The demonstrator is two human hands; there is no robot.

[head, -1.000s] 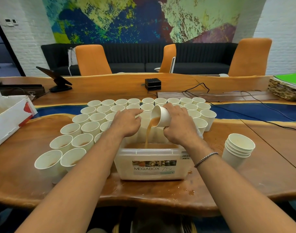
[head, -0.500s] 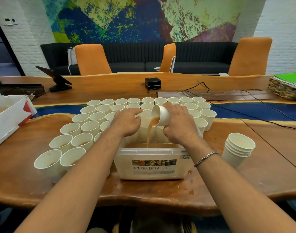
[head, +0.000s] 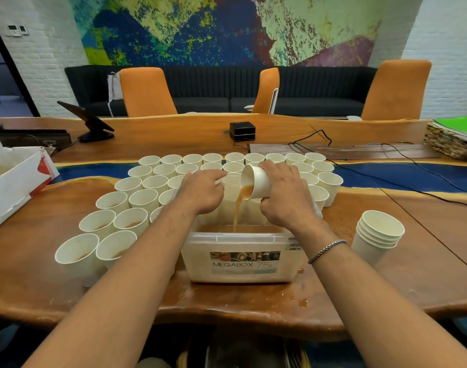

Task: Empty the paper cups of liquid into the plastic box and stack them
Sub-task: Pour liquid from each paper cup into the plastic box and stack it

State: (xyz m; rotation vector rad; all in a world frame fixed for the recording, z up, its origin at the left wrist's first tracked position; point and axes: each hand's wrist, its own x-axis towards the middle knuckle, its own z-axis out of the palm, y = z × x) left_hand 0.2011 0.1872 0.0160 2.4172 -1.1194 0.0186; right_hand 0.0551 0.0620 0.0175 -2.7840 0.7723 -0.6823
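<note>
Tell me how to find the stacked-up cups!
Find the clear plastic box at the near edge of the wooden table. To its right stands the stack of cups, alone. Only there are cups tucked inside one another; all others are single.

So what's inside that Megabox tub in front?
Brown liquid, with more streaming in from the tilted paper cup the right hand grips. The Megabox tub's frosted wall hides how deep it is.

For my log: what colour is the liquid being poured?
Light brown liquid, seen in the head view.
</note>
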